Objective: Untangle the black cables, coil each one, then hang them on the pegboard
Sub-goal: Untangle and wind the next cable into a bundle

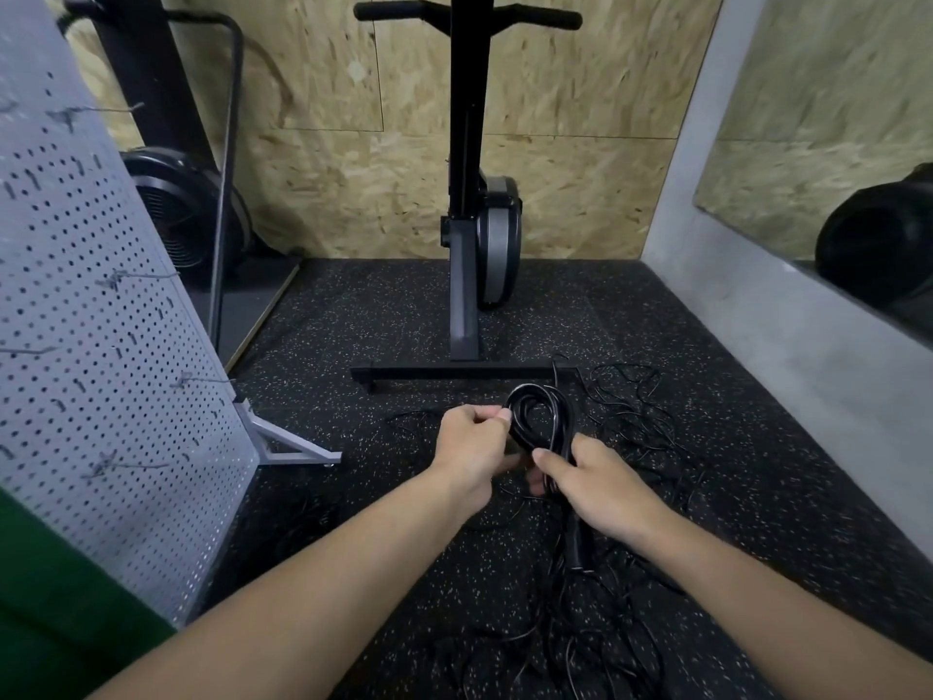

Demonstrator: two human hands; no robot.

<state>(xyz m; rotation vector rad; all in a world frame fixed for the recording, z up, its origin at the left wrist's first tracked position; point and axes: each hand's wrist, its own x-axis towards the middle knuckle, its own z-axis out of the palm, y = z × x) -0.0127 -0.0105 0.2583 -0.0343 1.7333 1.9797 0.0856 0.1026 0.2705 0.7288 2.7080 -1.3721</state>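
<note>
A coil of black cable (539, 415) stands up between my two hands above the floor. My left hand (472, 449) pinches the coil's left side with thumb and fingertips. My right hand (601, 485) grips the lower part of the coil, and the cable's tail hangs down below it. Loose tangled black cables (631, 411) lie on the floor behind and under my hands. The grey pegboard (101, 346) stands at the left, with several bare metal hooks sticking out.
An exercise machine (469, 219) stands straight ahead, its base bar (454, 372) just beyond the cables. A fan bike (182, 214) sits at the back left. The pegboard's grey foot (288, 442) juts onto the speckled rubber floor. A concrete ledge (787, 336) runs along the right.
</note>
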